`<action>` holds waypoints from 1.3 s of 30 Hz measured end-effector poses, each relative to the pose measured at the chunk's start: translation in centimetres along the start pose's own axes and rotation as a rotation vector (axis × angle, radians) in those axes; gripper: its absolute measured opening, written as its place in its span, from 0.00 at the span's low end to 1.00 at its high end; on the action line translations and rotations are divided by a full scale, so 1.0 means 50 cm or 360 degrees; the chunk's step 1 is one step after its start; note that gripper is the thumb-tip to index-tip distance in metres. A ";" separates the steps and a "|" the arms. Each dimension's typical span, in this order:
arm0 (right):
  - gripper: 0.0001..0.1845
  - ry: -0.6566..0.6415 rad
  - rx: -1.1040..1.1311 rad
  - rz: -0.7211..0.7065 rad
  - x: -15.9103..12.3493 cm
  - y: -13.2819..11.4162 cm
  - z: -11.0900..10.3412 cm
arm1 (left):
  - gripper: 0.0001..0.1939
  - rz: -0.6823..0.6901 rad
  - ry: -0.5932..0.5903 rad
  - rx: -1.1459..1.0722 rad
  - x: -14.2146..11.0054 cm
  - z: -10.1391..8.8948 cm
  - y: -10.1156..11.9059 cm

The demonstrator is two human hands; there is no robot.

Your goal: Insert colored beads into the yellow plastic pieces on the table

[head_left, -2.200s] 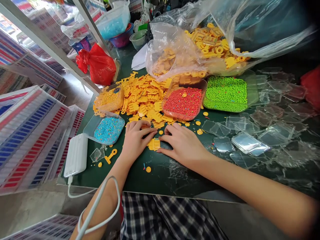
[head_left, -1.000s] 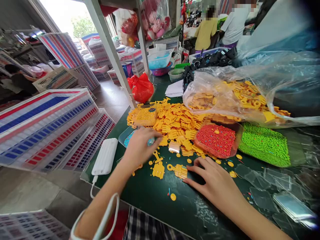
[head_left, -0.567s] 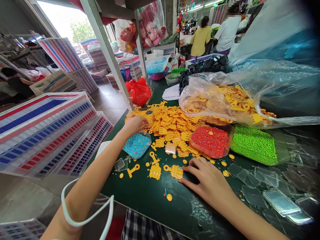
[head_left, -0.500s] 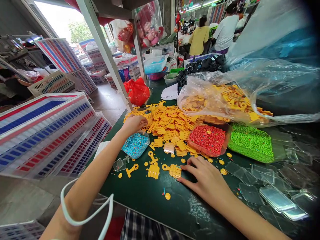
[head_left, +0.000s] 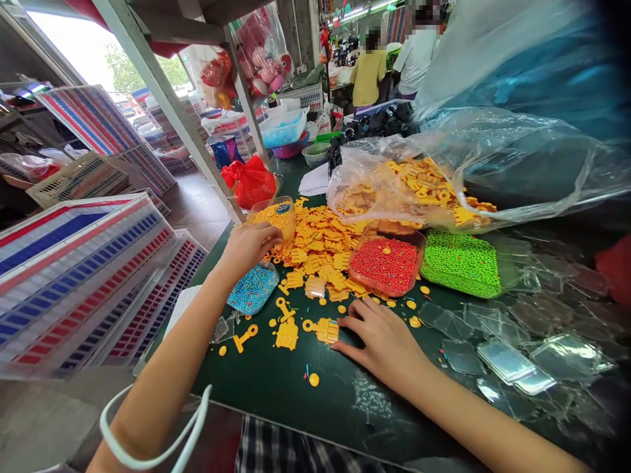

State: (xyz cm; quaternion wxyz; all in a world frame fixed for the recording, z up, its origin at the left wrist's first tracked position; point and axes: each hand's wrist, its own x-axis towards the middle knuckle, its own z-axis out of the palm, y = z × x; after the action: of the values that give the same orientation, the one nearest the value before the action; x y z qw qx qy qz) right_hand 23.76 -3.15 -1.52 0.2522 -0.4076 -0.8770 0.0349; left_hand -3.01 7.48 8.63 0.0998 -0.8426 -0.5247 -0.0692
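Observation:
My left hand (head_left: 250,248) hovers between a clear tray of yellow beads (head_left: 273,215) and a tray of blue beads (head_left: 254,289). Its fingers are bent together; whatever is in them is hidden. With thumb and fingertips, my right hand (head_left: 377,332) grips the right edge of a flat yellow plastic piece (head_left: 325,330) that has a ring at one end and lies on the table. To its left are a loose yellow piece (head_left: 286,334) and a yellow ringed handle (head_left: 245,337). Behind them spreads a heap of yellow plastic pieces (head_left: 320,236).
Trays of red beads (head_left: 384,266) and green beads (head_left: 461,263) stand right of the heap. Clear plastic covers (head_left: 507,361) lie scattered at the right. A clear bag (head_left: 365,171) with more yellow pieces is behind. A shelf post (head_left: 167,105) rises at the left; striped crates (head_left: 93,276) stand beside the table.
The whole scene has shifted left in view. More of the yellow bead tray shows beyond my left hand. My right hand stays at the same yellow piece.

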 end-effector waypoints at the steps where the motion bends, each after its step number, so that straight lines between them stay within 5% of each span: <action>1: 0.14 -0.0006 -0.0002 0.0000 0.000 0.000 0.000 | 0.09 0.0065 0.0025 -0.0011 -0.004 -0.006 0.017; 7: 0.13 -0.0043 -0.0016 -0.0001 0.000 -0.002 -0.001 | 0.10 0.0299 -0.0027 0.0022 -0.028 -0.002 0.128; 12: 0.13 -0.0073 -0.0025 0.0028 0.002 -0.008 -0.006 | 0.09 0.0353 -0.0119 0.0071 -0.047 0.029 0.161; 30: 0.12 -0.0038 -0.0023 -0.0019 -0.001 -0.002 0.001 | 0.10 0.0457 -0.0129 -0.0038 -0.091 0.052 0.164; 39: 0.12 -0.0019 -0.0043 -0.0082 -0.004 0.002 0.002 | 0.11 0.0201 -0.0089 0.0045 -0.034 0.003 0.060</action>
State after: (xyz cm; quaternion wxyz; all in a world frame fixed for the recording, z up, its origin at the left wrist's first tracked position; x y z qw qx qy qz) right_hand 23.87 -3.21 -1.73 0.2423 -0.3881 -0.8890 0.0189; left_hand -1.07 4.73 7.84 0.1013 -0.8741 -0.4741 -0.0318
